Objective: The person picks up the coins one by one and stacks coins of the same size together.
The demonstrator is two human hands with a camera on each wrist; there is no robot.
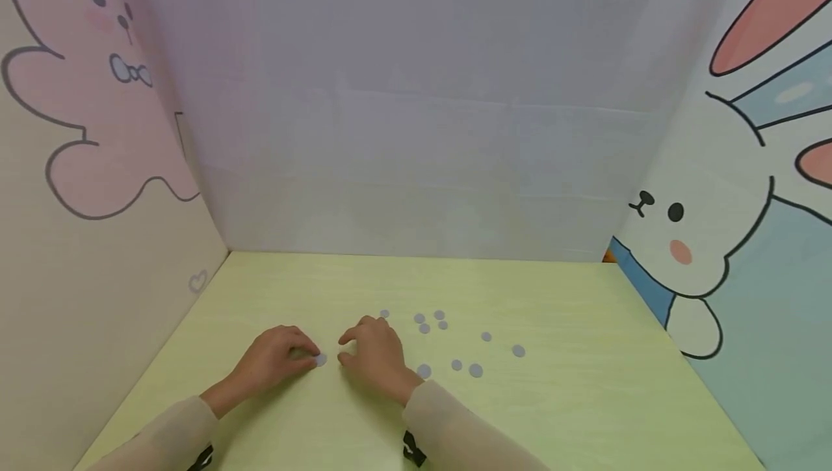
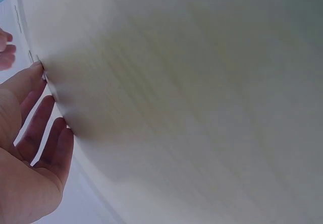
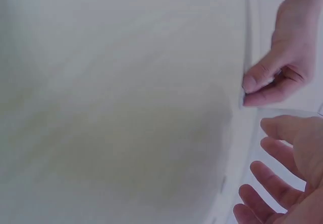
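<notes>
Grey disc (image 1: 321,360), lower centre-left, seems light, stiff, best gripped edgewise. Left hand (image 1: 274,360) pinches it; right hand (image 1: 375,357) gapes, empty.

Left grip (image 1: 276,357) low, thumb and fingertips drawn together in a pinch, right grip (image 1: 373,352) near it, thumb parted from loosely bent fingers, sleeved forearms (image 1: 471,431) slanting inward
</notes>
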